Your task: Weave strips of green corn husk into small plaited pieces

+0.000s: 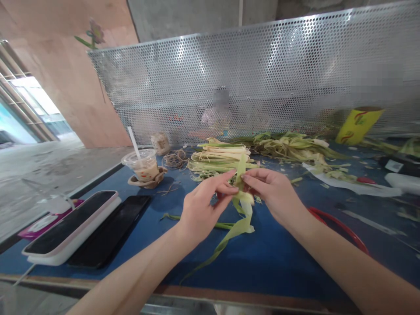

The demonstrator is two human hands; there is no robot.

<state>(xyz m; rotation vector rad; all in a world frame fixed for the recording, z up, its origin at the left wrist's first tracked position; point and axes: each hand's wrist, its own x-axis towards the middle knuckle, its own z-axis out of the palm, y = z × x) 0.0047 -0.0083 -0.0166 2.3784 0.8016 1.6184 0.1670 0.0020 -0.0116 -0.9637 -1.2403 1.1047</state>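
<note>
My left hand (203,205) pinches a long, pale green leaf (242,225) between thumb and fingers. From the other side, the fingertips of my right hand (275,192) are closed on the same leaf, near its upper part. One end of the leaf points up between my hands, and a limp strip trails down toward the table's front edge. Just beyond lies a stack of pale green and whitish stalks (223,153), partly covered by my fingers. A thin green stalk (225,225) lies on the blue table (262,267) behind my left wrist.
A plastic cup with a straw (142,168), brown twine (176,158) and two phone-like devices (108,232) are at left. Loose leaves (292,146), a yellow tube (359,127) and a red loop (348,232) lie rightward. A perforated metal panel (229,65) stands behind; a person shows through it.
</note>
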